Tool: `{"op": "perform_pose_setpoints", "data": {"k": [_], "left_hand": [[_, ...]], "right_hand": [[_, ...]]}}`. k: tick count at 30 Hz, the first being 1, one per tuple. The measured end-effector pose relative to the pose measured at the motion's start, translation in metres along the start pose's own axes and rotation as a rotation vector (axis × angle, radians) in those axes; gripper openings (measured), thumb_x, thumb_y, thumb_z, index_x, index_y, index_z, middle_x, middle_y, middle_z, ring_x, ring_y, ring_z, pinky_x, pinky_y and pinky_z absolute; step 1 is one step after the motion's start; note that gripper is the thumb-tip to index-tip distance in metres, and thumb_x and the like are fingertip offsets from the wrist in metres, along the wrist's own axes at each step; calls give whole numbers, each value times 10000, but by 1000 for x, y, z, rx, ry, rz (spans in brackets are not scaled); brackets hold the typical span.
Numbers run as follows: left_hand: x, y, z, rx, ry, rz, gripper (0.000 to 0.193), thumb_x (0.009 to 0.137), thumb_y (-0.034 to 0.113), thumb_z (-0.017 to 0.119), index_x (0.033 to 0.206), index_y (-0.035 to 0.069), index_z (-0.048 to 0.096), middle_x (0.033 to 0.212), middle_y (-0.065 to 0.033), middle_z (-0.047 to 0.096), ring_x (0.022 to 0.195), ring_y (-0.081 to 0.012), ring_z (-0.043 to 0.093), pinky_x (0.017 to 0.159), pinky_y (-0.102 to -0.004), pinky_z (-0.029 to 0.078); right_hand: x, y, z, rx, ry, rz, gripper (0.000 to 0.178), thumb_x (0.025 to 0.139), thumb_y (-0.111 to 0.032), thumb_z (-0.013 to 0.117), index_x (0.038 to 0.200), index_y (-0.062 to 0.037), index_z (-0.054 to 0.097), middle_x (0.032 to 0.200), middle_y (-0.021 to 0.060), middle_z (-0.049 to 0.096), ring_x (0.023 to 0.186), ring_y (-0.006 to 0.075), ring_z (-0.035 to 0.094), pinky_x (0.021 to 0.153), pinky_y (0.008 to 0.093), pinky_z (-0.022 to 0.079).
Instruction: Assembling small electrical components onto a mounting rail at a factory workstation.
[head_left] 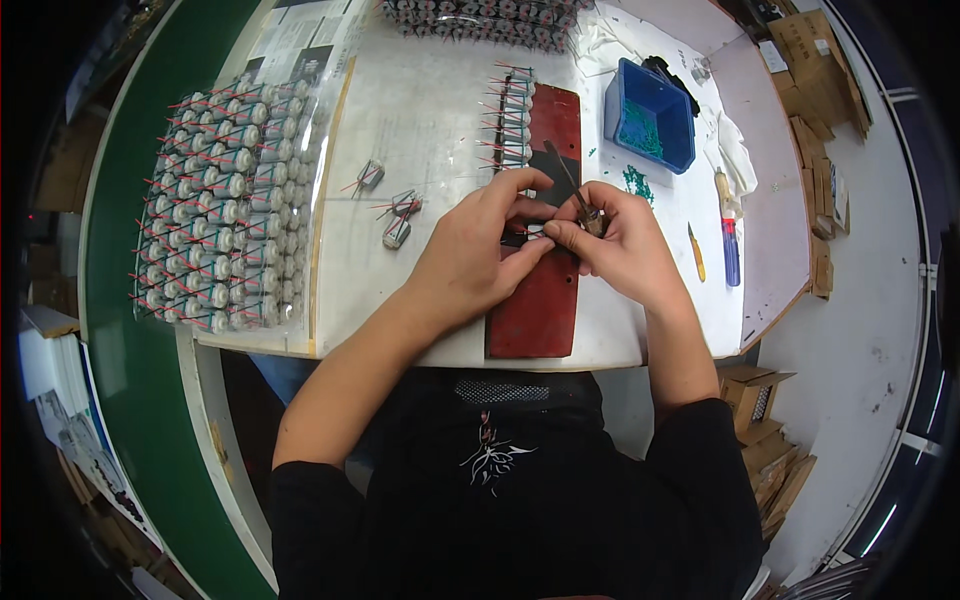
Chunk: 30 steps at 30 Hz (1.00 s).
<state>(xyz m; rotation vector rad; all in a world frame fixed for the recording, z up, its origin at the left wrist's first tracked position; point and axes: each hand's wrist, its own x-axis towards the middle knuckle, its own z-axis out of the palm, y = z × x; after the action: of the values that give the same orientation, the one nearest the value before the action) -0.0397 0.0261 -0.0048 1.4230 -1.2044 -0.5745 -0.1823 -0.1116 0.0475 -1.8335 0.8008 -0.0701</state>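
Board: we see a flat, red, oblong slab [532, 310] with worn edges and a dark patch near its middle.
Parts row: small, pale, rounded pieces [517, 115] with thin red and teal wires line the board's upper left edge.
Stacked parts: ranks of whitish cylinders [215, 210] with crossed wires stand at our left, beside clear plastic.
Loose parts: three small wired components [397, 234] lie left of our hands.
Bin: blue, smooth-walled box [677, 115], holding tiny green pieces [640, 130].
Small part: a whitish piece [535, 231] sits over the board, between our fingertips.
Left hand: ours [472, 240] curls narrowly around that piece; we cannot tell whether it grips.
Right hand: ours [625, 243] closes on a slim, dark-bladed tool [593, 222], thumb tip at the piece.
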Motion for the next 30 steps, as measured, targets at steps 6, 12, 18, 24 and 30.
{"op": "perform_pose_setpoints", "data": {"k": [6,12,18,24,30], "left_hand": [[1,7,-4,-6,-46,-57,525,869,54,777,1315,47,500,1042,-129,748,955,-286,743,790,-350,605],[0,10,-5,50,-33,-5,544,885,68,773,1350,76,491,1028,-118,751,937,-270,754,769,-340,610],[-1,9,-7,79,-31,-17,564,892,82,775,1371,92,477,1018,-115,750,933,-264,754,760,-337,607],[-1,5,-4,94,-4,15,575,892,93,780,1371,67,462,1017,-117,742,927,-283,750,767,-351,599],[-2,9,-7,117,-27,-29,576,885,89,782,1363,49,463,1040,-134,730,939,-304,737,790,-373,592]], "right_hand": [[-3,10,-22,-106,89,-141,215,983,-189,700,898,6,666,710,51,659,584,112,617,527,305,464],[-10,13,-40,-387,-34,-326,291,1034,-268,606,904,-19,683,676,82,609,589,195,595,562,345,456],[-4,20,-33,-846,-8,-473,237,1009,-244,655,928,-24,695,713,70,606,585,177,560,586,318,457],[6,24,-17,-68,-16,-288,154,893,-109,796,912,-2,687,780,4,603,655,76,561,581,258,425],[13,27,-15,-1,-69,-287,162,853,-47,827,980,7,742,839,20,625,685,65,568,593,232,427]]}}
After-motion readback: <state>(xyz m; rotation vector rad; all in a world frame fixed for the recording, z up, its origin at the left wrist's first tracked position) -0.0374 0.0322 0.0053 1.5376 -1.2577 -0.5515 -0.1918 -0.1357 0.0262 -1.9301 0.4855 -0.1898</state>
